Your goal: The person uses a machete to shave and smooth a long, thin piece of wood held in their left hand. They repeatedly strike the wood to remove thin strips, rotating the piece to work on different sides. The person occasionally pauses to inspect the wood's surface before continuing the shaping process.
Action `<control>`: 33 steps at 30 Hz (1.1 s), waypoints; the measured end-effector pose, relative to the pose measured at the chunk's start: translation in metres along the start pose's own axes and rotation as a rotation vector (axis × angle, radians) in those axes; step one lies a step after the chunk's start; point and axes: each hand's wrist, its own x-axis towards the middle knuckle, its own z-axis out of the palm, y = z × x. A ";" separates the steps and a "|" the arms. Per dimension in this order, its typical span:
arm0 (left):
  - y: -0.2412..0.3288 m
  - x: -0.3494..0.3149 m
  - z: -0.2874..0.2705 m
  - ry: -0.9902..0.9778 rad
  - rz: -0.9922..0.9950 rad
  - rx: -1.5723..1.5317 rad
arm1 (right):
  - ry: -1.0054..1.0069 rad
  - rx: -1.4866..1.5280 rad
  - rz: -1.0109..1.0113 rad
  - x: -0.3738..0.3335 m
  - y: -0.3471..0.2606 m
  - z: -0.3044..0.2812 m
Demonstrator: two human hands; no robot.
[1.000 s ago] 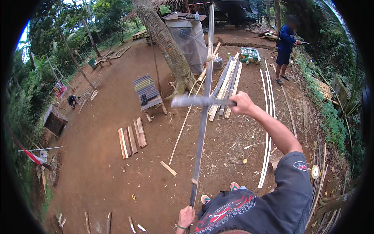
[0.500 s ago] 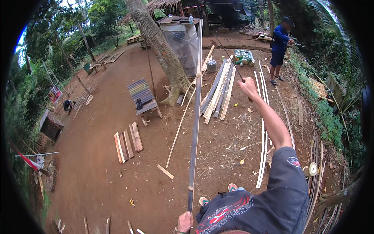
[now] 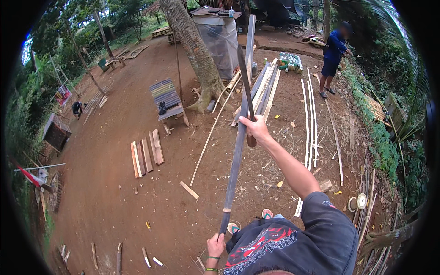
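Observation:
A long dark bamboo slat (image 3: 233, 178) stretches from low near my body up past the middle of the view, its far end raised. My left hand (image 3: 215, 245) is closed around its near end. In my right hand (image 3: 257, 129) is a machete (image 3: 245, 82), gripped by its brown handle, the dark blade pointing away from me. The blade overlaps the slat in view; whether the edge touches it I cannot tell. My right fingertips lie against the slat's side.
More split bamboo (image 3: 270, 87) lies piled ahead, beside a tree trunk (image 3: 195, 50). Pale strips (image 3: 307, 123) lie to the right. Short planks (image 3: 145, 153) and a slatted bamboo chair (image 3: 167, 101) are at left. One person (image 3: 333, 57) stands far right; another (image 3: 78, 109) crouches far left.
My right hand has come left and nearer, bringing the machete from out at the right to the slat. The slat's far end has tilted rightward, and my left hand has risen slightly.

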 end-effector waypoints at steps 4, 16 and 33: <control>-0.006 0.005 -0.009 -0.103 -0.046 -0.095 | -0.058 0.150 0.020 -0.005 -0.015 0.013; 0.075 0.089 -0.024 -0.903 -0.106 -0.975 | -0.122 0.070 0.005 -0.014 -0.051 0.031; 0.070 0.121 0.025 0.186 0.233 0.000 | -0.463 -1.216 -0.240 -0.209 0.062 0.046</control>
